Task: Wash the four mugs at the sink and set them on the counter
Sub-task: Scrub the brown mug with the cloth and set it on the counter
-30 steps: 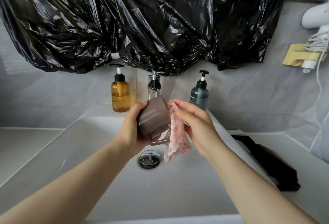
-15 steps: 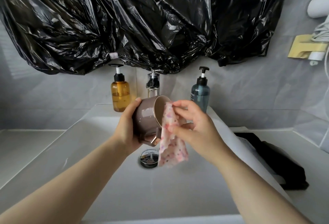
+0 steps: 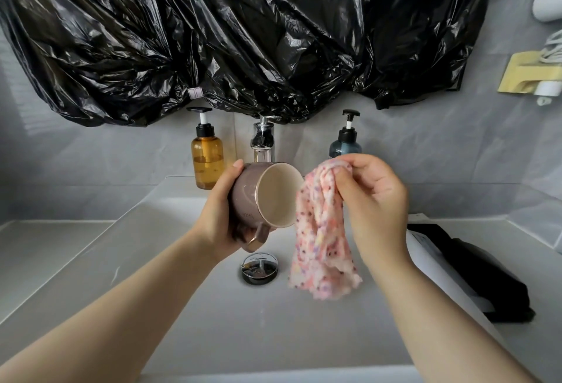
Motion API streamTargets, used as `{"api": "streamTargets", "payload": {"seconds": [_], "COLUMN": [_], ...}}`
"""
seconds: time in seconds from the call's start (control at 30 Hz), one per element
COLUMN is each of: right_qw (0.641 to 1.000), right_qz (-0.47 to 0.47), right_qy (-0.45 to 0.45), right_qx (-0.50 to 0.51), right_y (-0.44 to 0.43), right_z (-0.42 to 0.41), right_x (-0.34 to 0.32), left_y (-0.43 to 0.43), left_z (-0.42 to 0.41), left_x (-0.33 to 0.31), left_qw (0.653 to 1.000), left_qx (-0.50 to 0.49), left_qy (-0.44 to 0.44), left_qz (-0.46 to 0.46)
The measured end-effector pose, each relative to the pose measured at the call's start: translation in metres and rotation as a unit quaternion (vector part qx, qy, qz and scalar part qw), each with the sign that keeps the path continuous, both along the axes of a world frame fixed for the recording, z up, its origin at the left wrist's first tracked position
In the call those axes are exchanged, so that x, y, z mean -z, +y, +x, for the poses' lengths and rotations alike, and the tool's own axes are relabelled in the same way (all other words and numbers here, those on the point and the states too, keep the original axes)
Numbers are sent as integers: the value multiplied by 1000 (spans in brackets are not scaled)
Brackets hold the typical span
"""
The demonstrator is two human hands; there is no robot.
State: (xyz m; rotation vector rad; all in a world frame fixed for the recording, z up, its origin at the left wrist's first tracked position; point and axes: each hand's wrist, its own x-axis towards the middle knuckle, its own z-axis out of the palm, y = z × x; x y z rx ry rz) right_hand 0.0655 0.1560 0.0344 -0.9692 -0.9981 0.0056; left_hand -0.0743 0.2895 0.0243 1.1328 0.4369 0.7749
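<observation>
While my left hand (image 3: 219, 215) wraps the mug (image 3: 252, 197) on its side above the drain (image 3: 260, 268), mouth facing the cloth (image 3: 319, 239) pinched in my right hand (image 3: 374, 200) up and right of that drain, a wet glaze could let it slip and chip on the basin (image 3: 273, 337). The other mugs are out of view, and its lettering is unreadable.

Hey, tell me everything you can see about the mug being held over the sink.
The mug is glossy mauve-brown outside and cream inside, ceramic-looking, with a thin metallic-looking rim and faint lettering too small to read. It is tipped on its side, mouth facing right, handle pointing down, and looks empty. The left hand grips its body, holding it above the sink, in front of the faucet. The cloth in the right hand hangs beside its rim; contact is unclear.
</observation>
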Motion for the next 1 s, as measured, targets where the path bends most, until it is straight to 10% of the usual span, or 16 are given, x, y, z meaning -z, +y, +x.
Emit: {"api": "streamTargets", "payload": {"seconds": [0.33, 1.0], "right_qw": [870, 789], "right_qz": [-208, -285], "right_qy": [-443, -532], "right_qx": [61, 116], "right_y": [12, 14], "right_z": [-6, -22], "right_x": [17, 21], "left_y": [0, -7], "left_z": [0, -2], "left_x": [-2, -8], "left_qw": [1000, 997], "left_qx": [-6, 3], "left_qy": [1, 49], "left_qz": [-13, -52]}}
